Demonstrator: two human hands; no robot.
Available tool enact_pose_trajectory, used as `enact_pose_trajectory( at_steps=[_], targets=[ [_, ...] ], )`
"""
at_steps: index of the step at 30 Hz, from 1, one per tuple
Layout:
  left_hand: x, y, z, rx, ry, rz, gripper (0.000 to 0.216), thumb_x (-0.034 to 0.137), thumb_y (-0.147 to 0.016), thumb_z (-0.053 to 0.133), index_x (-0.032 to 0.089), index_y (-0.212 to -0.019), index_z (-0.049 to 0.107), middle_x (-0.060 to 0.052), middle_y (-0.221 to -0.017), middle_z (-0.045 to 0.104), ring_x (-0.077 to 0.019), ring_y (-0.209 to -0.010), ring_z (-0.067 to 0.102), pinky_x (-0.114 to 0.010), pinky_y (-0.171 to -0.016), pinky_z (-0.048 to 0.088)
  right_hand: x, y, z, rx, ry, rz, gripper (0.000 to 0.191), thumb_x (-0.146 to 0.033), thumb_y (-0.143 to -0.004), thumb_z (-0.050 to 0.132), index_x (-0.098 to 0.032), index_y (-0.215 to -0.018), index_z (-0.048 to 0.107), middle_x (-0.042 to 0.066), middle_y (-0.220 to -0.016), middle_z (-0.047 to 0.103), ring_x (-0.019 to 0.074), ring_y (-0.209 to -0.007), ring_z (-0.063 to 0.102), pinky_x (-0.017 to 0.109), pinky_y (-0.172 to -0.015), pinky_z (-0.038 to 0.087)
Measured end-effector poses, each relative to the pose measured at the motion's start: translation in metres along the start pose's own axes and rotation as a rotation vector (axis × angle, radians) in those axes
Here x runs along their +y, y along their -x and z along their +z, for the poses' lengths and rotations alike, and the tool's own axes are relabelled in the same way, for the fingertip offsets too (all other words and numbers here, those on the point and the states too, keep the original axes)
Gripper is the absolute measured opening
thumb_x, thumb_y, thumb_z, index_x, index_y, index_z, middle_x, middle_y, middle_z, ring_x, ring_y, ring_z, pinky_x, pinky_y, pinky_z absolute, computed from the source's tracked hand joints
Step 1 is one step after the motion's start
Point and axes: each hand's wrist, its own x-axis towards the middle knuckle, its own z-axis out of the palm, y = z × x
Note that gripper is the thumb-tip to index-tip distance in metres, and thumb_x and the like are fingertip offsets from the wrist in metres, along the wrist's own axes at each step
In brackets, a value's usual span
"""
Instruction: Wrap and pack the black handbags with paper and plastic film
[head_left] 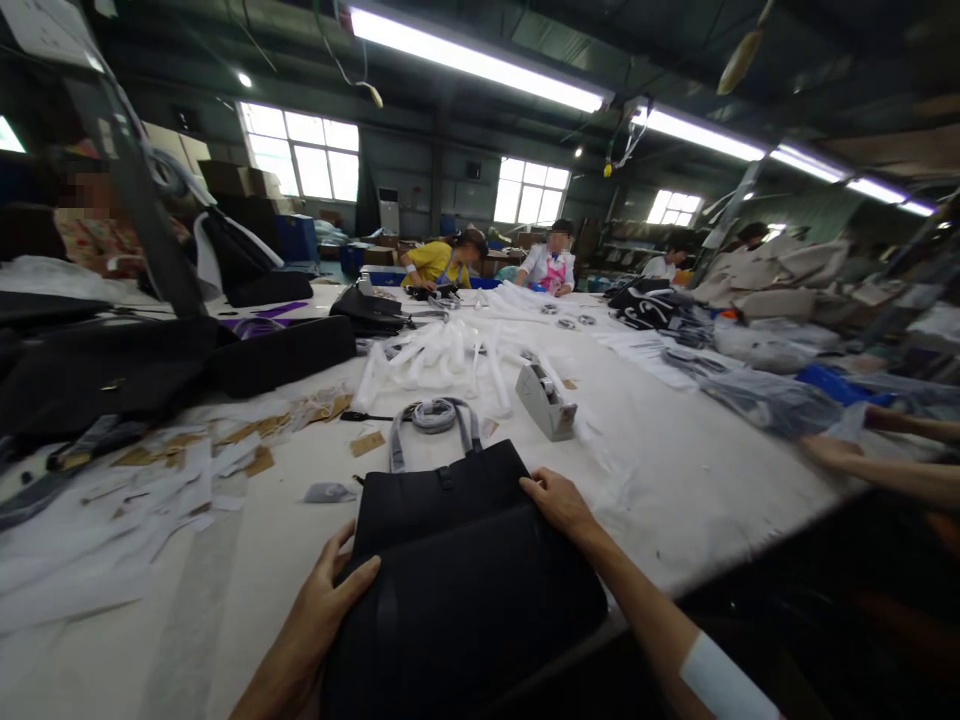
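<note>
A black handbag (480, 570) lies at the near edge of the table, its wrapped grey handles (397, 445) pointing away from me. My left hand (330, 590) grips the bag's left side, thumb on top and fingers around the edge. At the upper right edge, my right hand (559, 505) is closed on the bag, its fingertips pressed to the black surface. Beyond the bag lies a coiled strap (433, 414) in clear wrap. A small grey piece (328, 493) rests left of the handles, near a brown paper tag (367, 444).
A grey tape dispenser (547, 400) stands beyond my right hand. White foam strips (442, 355) are heaped mid-table. Paper scraps (172, 490) and black bags (112, 370) cover the left. At right, a co-worker's hands (832, 450) touch plastic wrap. Other people work across the table.
</note>
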Motion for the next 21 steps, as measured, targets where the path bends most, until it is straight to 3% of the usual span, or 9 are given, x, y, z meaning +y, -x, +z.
enact_pose_trajectory(
  at_steps=[4,8,10,12,14,15,17,19,21],
  targets=[
    [-0.005,-0.005,-0.001,0.017,0.091,-0.045,0.087,0.045,-0.061,0.086,0.024,-0.135,0.044,-0.014,-0.119,0.066,-0.0320,-0.101,0.068,-0.038,-0.083,0.059,-0.005,0.000,0.001,0.082,-0.071,0.009,0.028,-0.039,-0.082,0.058,-0.016,-0.095,0.069,0.007,-0.077,0.068,0.0236,-0.076,0.063,0.033,-0.073,0.045],
    [-0.008,-0.011,-0.003,0.015,0.157,-0.120,0.089,0.034,-0.064,0.087,0.025,-0.140,0.041,-0.014,-0.127,0.063,-0.0318,-0.105,0.067,-0.038,-0.083,0.059,-0.010,0.032,-0.021,0.280,-0.172,-0.042,0.048,-0.043,-0.087,0.049,-0.014,-0.125,0.054,0.013,-0.117,0.064,0.0223,-0.095,0.063,0.032,-0.082,0.048],
    [-0.007,-0.011,-0.004,0.005,0.178,-0.138,0.087,0.030,-0.066,0.086,0.024,-0.140,0.041,-0.014,-0.128,0.062,-0.0314,-0.106,0.066,-0.037,-0.084,0.059,-0.003,0.067,-0.038,0.370,-0.233,-0.081,0.047,-0.049,-0.088,0.048,-0.017,-0.121,0.055,0.012,-0.120,0.062,0.0224,-0.101,0.061,0.032,-0.085,0.049],
    [-0.004,-0.008,-0.004,-0.008,0.201,-0.157,0.082,0.025,-0.068,0.084,0.023,-0.139,0.044,-0.012,-0.128,0.063,-0.0306,-0.104,0.068,-0.037,-0.083,0.060,0.013,0.108,-0.050,0.403,-0.350,-0.074,0.043,-0.057,-0.085,0.055,-0.019,-0.104,0.063,0.008,-0.101,0.068,0.0224,-0.092,0.063,0.031,-0.079,0.050],
    [-0.001,-0.004,-0.002,-0.009,0.225,-0.186,0.078,0.020,-0.068,0.082,0.023,-0.137,0.046,-0.011,-0.125,0.065,-0.0297,-0.101,0.069,-0.036,-0.082,0.061,0.037,0.147,-0.050,0.231,-0.450,0.098,0.047,-0.066,-0.081,0.059,-0.019,-0.083,0.064,0.003,-0.072,0.065,0.0173,-0.064,0.061,0.028,-0.058,0.047],
    [0.002,-0.002,-0.001,-0.007,0.236,-0.201,0.077,0.019,-0.068,0.082,0.023,-0.137,0.046,-0.010,-0.124,0.066,-0.0297,-0.099,0.069,-0.036,-0.081,0.061,0.048,0.163,-0.043,0.055,-0.533,0.202,0.056,-0.074,-0.074,0.060,-0.018,-0.077,0.063,0.002,-0.064,0.062,0.0154,-0.055,0.058,0.026,-0.050,0.043],
    [0.005,0.005,0.003,-0.027,0.266,-0.231,0.077,0.017,-0.067,0.082,0.023,-0.136,0.047,-0.010,-0.121,0.067,-0.0304,-0.099,0.069,-0.036,-0.081,0.061,0.062,0.188,-0.021,-0.213,-0.757,0.425,0.074,-0.085,-0.058,0.063,-0.016,-0.082,0.065,0.004,-0.065,0.065,0.0153,-0.049,0.060,0.024,-0.044,0.039],
    [0.008,0.016,0.009,-0.073,0.304,-0.253,0.078,0.020,-0.066,0.083,0.024,-0.136,0.047,-0.010,-0.122,0.067,-0.0314,-0.102,0.068,-0.037,-0.084,0.061,0.060,0.202,0.007,-0.350,-1.031,0.505,0.086,-0.083,-0.049,0.072,-0.015,-0.103,0.066,0.009,-0.084,0.072,0.0200,-0.066,0.069,0.026,-0.055,0.047],
    [0.006,0.029,0.018,-0.110,0.345,-0.266,0.081,0.023,-0.066,0.083,0.025,-0.138,0.046,-0.009,-0.122,0.067,-0.0324,-0.104,0.067,-0.039,-0.086,0.060,0.040,0.206,0.029,-0.351,-1.320,0.501,0.091,-0.077,-0.052,0.076,-0.017,-0.119,0.062,0.013,-0.106,0.072,0.0267,-0.091,0.070,0.035,-0.076,0.053]
  ],
)
